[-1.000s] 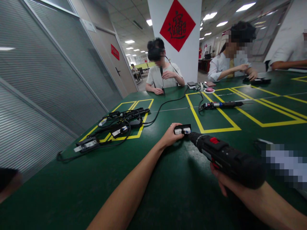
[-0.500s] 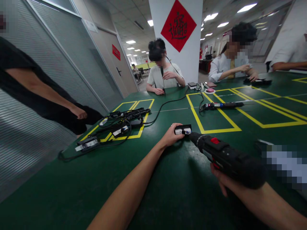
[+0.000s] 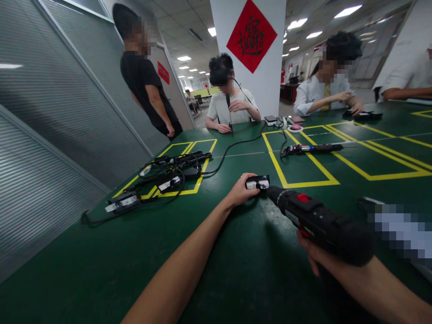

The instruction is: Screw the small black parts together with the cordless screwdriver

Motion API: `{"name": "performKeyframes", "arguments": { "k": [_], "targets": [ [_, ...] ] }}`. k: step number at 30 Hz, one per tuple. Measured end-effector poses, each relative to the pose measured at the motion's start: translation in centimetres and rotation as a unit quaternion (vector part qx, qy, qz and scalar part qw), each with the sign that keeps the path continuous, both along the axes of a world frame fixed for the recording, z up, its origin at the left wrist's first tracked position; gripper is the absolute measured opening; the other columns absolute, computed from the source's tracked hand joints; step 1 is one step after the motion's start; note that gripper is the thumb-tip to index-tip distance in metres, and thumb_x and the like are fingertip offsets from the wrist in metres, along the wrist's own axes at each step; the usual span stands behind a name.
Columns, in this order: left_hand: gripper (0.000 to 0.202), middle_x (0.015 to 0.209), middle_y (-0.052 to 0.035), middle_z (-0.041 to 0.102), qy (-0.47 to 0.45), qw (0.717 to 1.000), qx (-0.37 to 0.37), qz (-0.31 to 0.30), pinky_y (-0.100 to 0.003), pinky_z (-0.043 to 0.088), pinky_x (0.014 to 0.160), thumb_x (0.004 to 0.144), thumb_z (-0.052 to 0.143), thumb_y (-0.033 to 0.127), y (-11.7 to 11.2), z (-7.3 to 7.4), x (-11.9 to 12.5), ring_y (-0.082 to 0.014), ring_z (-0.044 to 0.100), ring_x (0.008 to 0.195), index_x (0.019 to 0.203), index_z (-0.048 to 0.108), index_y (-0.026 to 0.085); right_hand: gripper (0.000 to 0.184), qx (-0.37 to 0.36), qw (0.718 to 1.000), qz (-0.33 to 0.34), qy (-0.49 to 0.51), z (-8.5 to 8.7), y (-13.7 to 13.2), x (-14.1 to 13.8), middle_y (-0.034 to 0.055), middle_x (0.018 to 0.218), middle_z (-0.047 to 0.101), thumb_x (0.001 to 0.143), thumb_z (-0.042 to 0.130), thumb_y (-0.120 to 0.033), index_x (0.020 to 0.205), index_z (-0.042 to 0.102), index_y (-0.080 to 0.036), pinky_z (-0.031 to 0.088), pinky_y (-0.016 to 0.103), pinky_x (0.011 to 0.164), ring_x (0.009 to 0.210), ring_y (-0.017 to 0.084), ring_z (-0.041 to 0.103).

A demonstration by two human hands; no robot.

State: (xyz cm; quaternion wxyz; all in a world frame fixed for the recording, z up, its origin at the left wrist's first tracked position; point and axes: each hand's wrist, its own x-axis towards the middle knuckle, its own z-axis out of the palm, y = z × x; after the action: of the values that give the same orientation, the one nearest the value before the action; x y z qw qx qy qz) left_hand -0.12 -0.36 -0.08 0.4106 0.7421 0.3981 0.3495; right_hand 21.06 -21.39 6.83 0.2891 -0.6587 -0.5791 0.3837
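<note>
Only a bystander in black (image 3: 146,78) has stepped away; my left hand (image 3: 240,192) pins the small part (image 3: 257,182), right hand (image 3: 313,260) grips the electric screwdriver (image 3: 320,222) against it, driving seemingly unfinished.

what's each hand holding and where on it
The left hand holds a small black-and-white part by its left end. The right hand grips a black electric screwdriver from below, at its rear body.

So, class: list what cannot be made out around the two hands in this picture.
Head view:
- right hand: fingers mostly hidden under the electric screwdriver.
- driver tip against the small part held by the left hand: too small.
- item at right edge: blurred out.
</note>
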Motion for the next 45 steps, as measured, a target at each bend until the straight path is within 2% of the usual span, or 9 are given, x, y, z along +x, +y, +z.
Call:
{"name": "performKeyframes", "arguments": {
  "k": [3,6,13,17,22,26,34,39,45],
  "targets": [
    [0.053,0.105,-0.0066,0.058,-0.005,1.0,0.0,-0.003,-0.029,0.047,0.079,0.069,0.068,0.023,0.1,-0.1,0.0,-0.0159,0.057,0.087,0.118,0.053,0.015,0.035,0.046,0.999,-0.002,-0.014,-0.2,0.2,-0.1,0.0021,0.054,0.063,0.081,0.053,-0.045,0.053,0.058,-0.025,0.048,0.032,0.053,0.058,0.02,0.06],
    [0.053,0.107,-0.0068,0.058,-0.003,1.0,0.004,-0.005,-0.029,0.047,0.079,0.069,0.068,0.022,0.1,-0.2,0.0,-0.0158,0.057,0.087,0.119,0.053,0.016,0.035,0.037,0.999,-0.013,-0.02,-0.7,0.1,-0.2,0.0019,0.053,0.062,0.081,0.052,-0.046,0.054,0.06,-0.025,0.05,0.033,0.058,0.058,0.02,0.061],
    [0.053,0.108,-0.0074,0.058,0.001,1.0,0.001,-0.001,-0.03,0.047,0.081,0.069,0.069,0.022,0.2,-0.2,0.1,-0.0165,0.057,0.09,0.119,0.053,0.015,0.041,0.026,0.999,-0.024,0.011,-0.9,-0.2,-0.4,0.0017,0.051,0.061,0.082,0.051,-0.051,0.052,0.057,-0.025,0.05,0.031,0.052,0.053,0.02,0.061],
    [0.054,0.109,-0.0072,0.058,-0.001,1.0,0.002,-0.004,-0.03,0.047,0.083,0.068,0.069,0.022,0.4,-0.4,0.0,-0.0167,0.057,0.091,0.12,0.052,0.016,0.031,0.016,0.999,-0.021,0.047,-0.7,-0.2,-0.3,0.0002,0.052,0.062,0.082,0.052,-0.047,0.063,0.062,-0.025,0.045,0.028,0.043,0.05,0.018,0.06],
    [0.053,0.109,-0.0076,0.058,-0.003,1.0,-0.003,0.0,-0.03,0.048,0.082,0.069,0.069,0.022,0.2,-0.2,0.0,-0.0168,0.057,0.091,0.119,0.053,0.015,0.027,0.011,0.999,-0.033,0.032,-0.8,-0.2,-0.4,-0.0008,0.051,0.061,0.08,0.053,-0.048,0.071,0.066,-0.026,0.047,0.029,0.047,0.055,0.02,0.062],
    [0.053,0.11,-0.0075,0.058,-0.006,1.0,-0.004,0.0,-0.029,0.048,0.081,0.068,0.069,0.022,0.1,0.0,0.1,-0.0167,0.058,0.09,0.118,0.053,0.015,0.029,-0.006,0.998,-0.034,0.043,-0.3,-0.3,-0.4,0.0016,0.061,0.066,0.08,0.053,-0.049,0.072,0.067,-0.025,0.046,0.029,0.046,0.058,0.02,0.064],
    [0.053,0.11,-0.0076,0.058,-0.005,1.0,0.0,0.0,-0.03,0.047,0.082,0.069,0.069,0.022,0.1,-0.1,0.1,-0.0169,0.057,0.091,0.119,0.052,0.015,0.031,-0.009,0.998,-0.037,0.041,0.0,-0.3,-0.4,0.0037,0.061,0.068,0.08,0.052,-0.051,0.065,0.064,-0.026,0.042,0.029,0.043,0.065,0.023,0.066],
    [0.052,0.11,-0.0072,0.058,0.0,1.0,0.003,0.003,-0.03,0.047,0.082,0.069,0.069,0.022,0.1,-0.1,0.1,-0.0167,0.057,0.091,0.118,0.053,0.015,0.042,-0.008,0.999,-0.029,0.021,-0.1,-0.3,-0.5,0.0039,0.06,0.067,0.079,0.052,-0.053,0.047,0.051,-0.025,0.044,0.029,0.046,0.062,0.021,0.064],
    [0.051,0.109,-0.0067,0.058,0.007,1.0,0.003,0.004,-0.03,0.047,0.082,0.07,0.068,0.022,0.1,0.0,0.1,-0.0166,0.057,0.09,0.118,0.053,0.016,0.047,0.005,0.999,-0.037,-0.026,-0.5,-0.3,-0.5,0.0051,0.057,0.064,0.081,0.048,-0.054,0.045,0.052,-0.025,0.046,0.031,0.051,0.06,0.021,0.061]
  ]
}}
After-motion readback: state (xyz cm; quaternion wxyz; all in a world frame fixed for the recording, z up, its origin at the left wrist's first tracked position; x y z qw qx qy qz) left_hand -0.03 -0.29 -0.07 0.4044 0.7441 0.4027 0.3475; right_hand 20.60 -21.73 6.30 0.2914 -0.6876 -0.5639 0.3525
